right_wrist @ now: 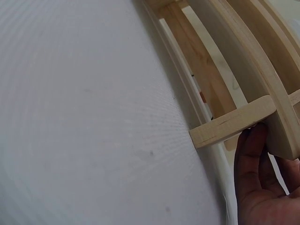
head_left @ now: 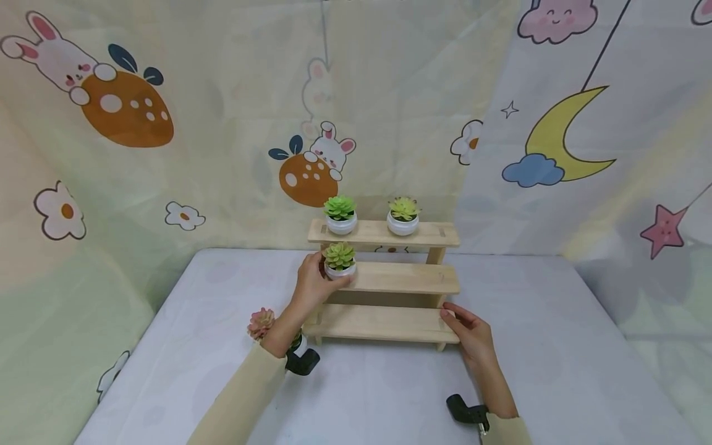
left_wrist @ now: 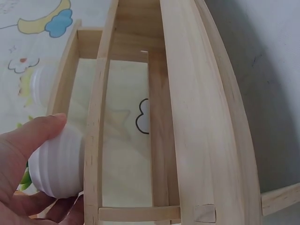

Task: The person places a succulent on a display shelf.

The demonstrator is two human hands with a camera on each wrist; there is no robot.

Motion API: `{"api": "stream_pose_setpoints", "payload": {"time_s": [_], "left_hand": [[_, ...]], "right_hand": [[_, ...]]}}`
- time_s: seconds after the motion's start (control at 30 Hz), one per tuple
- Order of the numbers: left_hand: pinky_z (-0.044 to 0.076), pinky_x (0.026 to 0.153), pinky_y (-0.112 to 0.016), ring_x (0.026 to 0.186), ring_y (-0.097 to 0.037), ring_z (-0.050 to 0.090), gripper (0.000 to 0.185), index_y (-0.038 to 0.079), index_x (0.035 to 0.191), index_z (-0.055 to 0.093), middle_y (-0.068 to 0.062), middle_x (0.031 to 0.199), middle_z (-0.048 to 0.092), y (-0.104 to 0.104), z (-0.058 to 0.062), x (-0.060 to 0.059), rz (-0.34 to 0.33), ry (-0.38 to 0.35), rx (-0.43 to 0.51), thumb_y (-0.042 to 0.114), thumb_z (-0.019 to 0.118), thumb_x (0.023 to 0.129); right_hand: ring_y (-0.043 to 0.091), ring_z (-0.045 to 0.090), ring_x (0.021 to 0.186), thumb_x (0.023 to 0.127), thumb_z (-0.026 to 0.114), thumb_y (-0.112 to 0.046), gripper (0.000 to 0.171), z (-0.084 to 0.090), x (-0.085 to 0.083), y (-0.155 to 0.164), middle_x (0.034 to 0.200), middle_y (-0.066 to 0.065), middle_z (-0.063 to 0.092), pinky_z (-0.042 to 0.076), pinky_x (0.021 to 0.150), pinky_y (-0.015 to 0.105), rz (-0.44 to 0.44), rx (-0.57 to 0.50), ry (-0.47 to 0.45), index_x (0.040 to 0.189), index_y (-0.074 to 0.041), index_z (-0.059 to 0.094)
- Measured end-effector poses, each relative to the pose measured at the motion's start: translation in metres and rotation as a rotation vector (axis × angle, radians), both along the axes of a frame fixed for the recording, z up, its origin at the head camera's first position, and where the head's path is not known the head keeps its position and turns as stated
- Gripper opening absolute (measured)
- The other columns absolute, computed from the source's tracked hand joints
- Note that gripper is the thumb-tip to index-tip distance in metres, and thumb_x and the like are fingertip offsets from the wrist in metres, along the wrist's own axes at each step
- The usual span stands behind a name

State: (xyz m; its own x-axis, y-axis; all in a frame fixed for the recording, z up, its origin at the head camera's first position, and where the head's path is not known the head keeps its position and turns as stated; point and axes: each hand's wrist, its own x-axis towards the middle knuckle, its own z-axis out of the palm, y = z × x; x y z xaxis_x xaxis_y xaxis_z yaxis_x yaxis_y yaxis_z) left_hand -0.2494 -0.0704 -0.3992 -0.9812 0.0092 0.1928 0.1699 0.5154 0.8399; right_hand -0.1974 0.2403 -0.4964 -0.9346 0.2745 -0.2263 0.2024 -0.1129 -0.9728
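A staged recording corner, decorated like a child's room, is shown rather than a real home. The whole background is covered by hung cartoon cloth (head_left: 222,123), on which rabbits, carrots and flowers are printed at the left and a moon (head_left: 562,139), clouds and stars at the upper right. A white covered table (head_left: 556,346) is seen in the lower half, with a small wooden stepped shelf (head_left: 389,278) of potted succulents (head_left: 340,215) in the middle.

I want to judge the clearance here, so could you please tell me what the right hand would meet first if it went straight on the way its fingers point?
The right hand already touches the stand's bottom shelf at its right end.
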Motion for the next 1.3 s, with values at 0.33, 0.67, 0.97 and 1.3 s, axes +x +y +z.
{"api": "stream_pose_setpoints", "payload": {"time_s": [0.33, 0.67, 0.97, 1.3], "left_hand": [[0.047, 0.091, -0.044, 0.106, -0.031, 0.05, 0.08, -0.007, 0.135, 0.045, -0.022, 0.122, 0.048, -0.007, -0.001, 0.004, -0.013, -0.038, 0.001, 0.022, 0.086, 0.073], [0.047, 0.101, -0.046, 0.123, -0.036, 0.049, 0.083, 0.005, 0.143, 0.04, -0.02, 0.136, 0.037, -0.026, -0.008, 0.022, 0.02, -0.042, 0.238, 0.017, 0.086, 0.074], [0.046, 0.1, -0.047, 0.124, -0.034, 0.048, 0.073, 0.003, 0.137, 0.046, -0.017, 0.135, 0.042, -0.054, -0.007, 0.044, 0.076, 0.139, 0.202, 0.014, 0.085, 0.076], [0.043, 0.104, -0.044, 0.126, -0.032, 0.046, 0.074, 0.001, 0.138, 0.045, -0.018, 0.134, 0.044, -0.098, -0.007, 0.062, 0.175, 0.147, 0.248, 0.008, 0.084, 0.076]], "right_hand": [[0.002, 0.061, 0.083, 0.083, 0.079, -0.021, 0.016, -0.003, 0.001, -0.004, 0.089, -0.014, 0.067, 0.054, 0.072, 0.016, 0.007, -0.006, 0.002, 0.099, -0.024, 0.075], [0.0, 0.06, 0.085, 0.084, 0.078, -0.02, 0.018, -0.003, 0.001, -0.001, 0.088, -0.018, 0.067, 0.052, 0.074, 0.014, 0.022, -0.03, 0.005, 0.081, -0.037, 0.073], [-0.001, 0.06, 0.085, 0.084, 0.079, -0.022, 0.017, 0.001, -0.001, 0.001, 0.088, -0.02, 0.067, 0.052, 0.073, 0.013, 0.023, -0.033, 0.0, 0.08, -0.038, 0.074], [-0.002, 0.058, 0.086, 0.085, 0.078, -0.021, 0.017, 0.002, -0.001, 0.002, 0.09, -0.021, 0.067, 0.051, 0.073, 0.011, 0.03, -0.048, 0.003, 0.081, -0.038, 0.074]]}}
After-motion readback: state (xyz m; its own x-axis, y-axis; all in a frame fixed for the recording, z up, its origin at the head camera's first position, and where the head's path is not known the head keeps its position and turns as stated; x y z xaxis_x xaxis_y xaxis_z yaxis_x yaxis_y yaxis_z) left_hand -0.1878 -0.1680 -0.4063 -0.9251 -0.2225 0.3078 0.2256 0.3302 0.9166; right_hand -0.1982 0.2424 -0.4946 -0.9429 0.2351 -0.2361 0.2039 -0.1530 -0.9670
